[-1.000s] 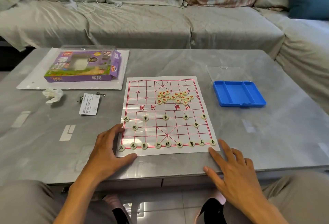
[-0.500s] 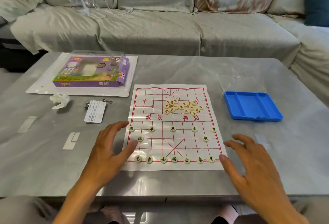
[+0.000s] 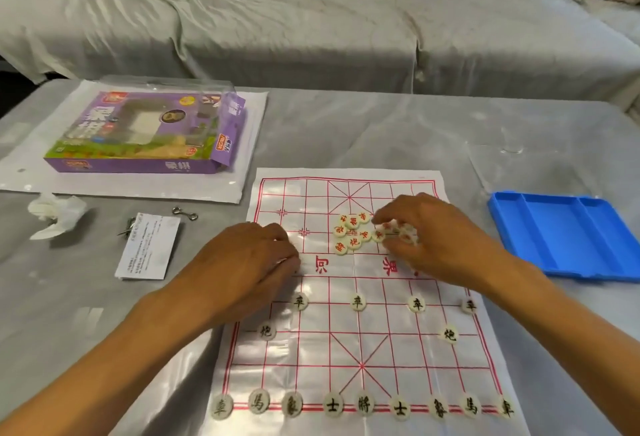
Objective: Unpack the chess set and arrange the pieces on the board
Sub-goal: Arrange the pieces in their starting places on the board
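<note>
Table point(image 3: 398, 130), grey, before a draped sofa point(image 3: 311, 30), bears the xiangqi board point(image 3: 346, 349); your right hand point(image 3: 440, 238) pinches red pieces point(image 3: 351, 234) there, your left hand point(image 3: 249, 262) rests curled, grasp unclear.

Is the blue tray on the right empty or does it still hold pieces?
Empty: the blue tray shows only bare compartments.

Two bare forearms enter from the lower edge, sleeveless as far as the view reaches, ending in the left hand point(image 3: 251, 262) and the right hand point(image 3: 440, 241), both without rings, watch, bracelet or glove, with short nails where the blurred fingertips can be made out.
</note>
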Motion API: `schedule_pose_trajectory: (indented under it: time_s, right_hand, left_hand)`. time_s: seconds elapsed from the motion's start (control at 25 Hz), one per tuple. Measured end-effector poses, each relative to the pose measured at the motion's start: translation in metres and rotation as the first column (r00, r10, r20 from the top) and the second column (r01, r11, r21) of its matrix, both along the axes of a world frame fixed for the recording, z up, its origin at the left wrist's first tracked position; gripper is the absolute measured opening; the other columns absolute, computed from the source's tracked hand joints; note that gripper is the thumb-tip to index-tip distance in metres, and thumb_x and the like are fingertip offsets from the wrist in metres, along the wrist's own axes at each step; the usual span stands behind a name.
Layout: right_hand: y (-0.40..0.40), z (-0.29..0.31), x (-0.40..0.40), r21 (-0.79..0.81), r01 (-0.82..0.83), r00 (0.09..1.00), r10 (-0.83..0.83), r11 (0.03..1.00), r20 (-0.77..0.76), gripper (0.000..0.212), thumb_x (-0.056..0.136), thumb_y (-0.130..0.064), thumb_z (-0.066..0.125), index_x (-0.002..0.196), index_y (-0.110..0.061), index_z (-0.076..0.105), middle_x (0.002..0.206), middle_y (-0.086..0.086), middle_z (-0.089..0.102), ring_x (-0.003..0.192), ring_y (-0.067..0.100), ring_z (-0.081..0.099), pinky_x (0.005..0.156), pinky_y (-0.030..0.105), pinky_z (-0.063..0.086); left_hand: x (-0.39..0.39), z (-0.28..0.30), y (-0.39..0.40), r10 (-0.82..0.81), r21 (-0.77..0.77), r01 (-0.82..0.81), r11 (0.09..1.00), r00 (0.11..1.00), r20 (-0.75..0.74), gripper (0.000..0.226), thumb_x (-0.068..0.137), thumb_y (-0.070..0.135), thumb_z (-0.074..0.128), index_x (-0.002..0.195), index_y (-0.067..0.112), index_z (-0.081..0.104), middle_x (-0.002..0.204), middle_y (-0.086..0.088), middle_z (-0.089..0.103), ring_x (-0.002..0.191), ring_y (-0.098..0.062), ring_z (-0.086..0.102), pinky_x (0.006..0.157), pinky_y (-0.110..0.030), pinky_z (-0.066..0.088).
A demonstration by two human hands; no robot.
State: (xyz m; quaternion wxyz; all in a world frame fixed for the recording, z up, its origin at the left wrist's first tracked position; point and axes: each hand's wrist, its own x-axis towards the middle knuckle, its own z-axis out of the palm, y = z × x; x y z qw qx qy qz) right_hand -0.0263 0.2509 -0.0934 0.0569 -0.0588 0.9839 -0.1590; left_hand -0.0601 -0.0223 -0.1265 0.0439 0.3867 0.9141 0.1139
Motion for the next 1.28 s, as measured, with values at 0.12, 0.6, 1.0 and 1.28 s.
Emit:
schedule_pose_trajectory:
  time_s: [0.12, 0.6, 1.0, 1.28]
  right_hand:
    - [-0.025, -0.012, -0.016, 0.033, -0.189, 0.982, 0.189, 0.981, -0.011, 0.036, 0.091, -0.035, 0.059, 0.127, -0.039, 0.056, 0.129, -0.016, 0.053, 0.112, 0.008, 0.044, 0.09, 0.021, 0.039]
    - [-0.023, -0.011, -0.052, -0.045, -0.072, 0.996, 0.069, 0.996, -0.059, 0.029, 0.086, -0.04, 0.065, 0.114, -0.03, 0.065, 0.111, -0.015, 0.062, 0.093, 0.004, 0.052, 0.083, 0.02, 0.046]
    - [-0.013, -0.037, -0.108, -0.074, 0.151, 0.988, -0.153, 0.986, -0.017, 0.028, 0.083, -0.044, 0.069, 0.103, -0.026, 0.06, 0.1, -0.009, 0.06, 0.083, 0.011, 0.055, 0.076, 0.022, 0.05]
    - [-0.008, -0.04, -0.105, -0.169, 0.231, 0.971, -0.239, 0.958, -0.03, 0.03, 0.082, -0.038, 0.072, 0.106, -0.023, 0.062, 0.098, -0.008, 0.059, 0.082, 0.01, 0.055, 0.075, 0.021, 0.048]
  left_hand:
    - [-0.008, 0.003, 0.004, 0.027, -0.032, -0.027, 0.999, 1.0, -0.006, 0.047, 0.092, 0.052, 0.025, 0.109, 0.034, 0.066, 0.111, 0.016, 0.059, 0.093, -0.007, 0.055, 0.073, -0.026, 0.046]
    - [-0.013, -0.002, 0.007, 0.046, 0.0, -0.046, 0.999, 0.998, 0.035, 0.045, 0.088, 0.051, 0.027, 0.117, 0.039, 0.06, 0.111, 0.02, 0.054, 0.101, -0.006, 0.052, 0.071, -0.026, 0.047]
    - [-0.016, -0.003, 0.006, 0.049, 0.049, -0.051, 0.998, 0.998, 0.042, 0.039, 0.091, 0.046, 0.03, 0.111, 0.039, 0.063, 0.106, 0.021, 0.056, 0.096, -0.004, 0.053, 0.068, -0.024, 0.048]
    - [-0.016, -0.003, 0.005, 0.048, 0.051, -0.051, 0.997, 0.998, 0.048, 0.033, 0.094, 0.043, 0.035, 0.112, 0.04, 0.062, 0.106, 0.021, 0.055, 0.096, -0.004, 0.052, 0.07, -0.027, 0.049]
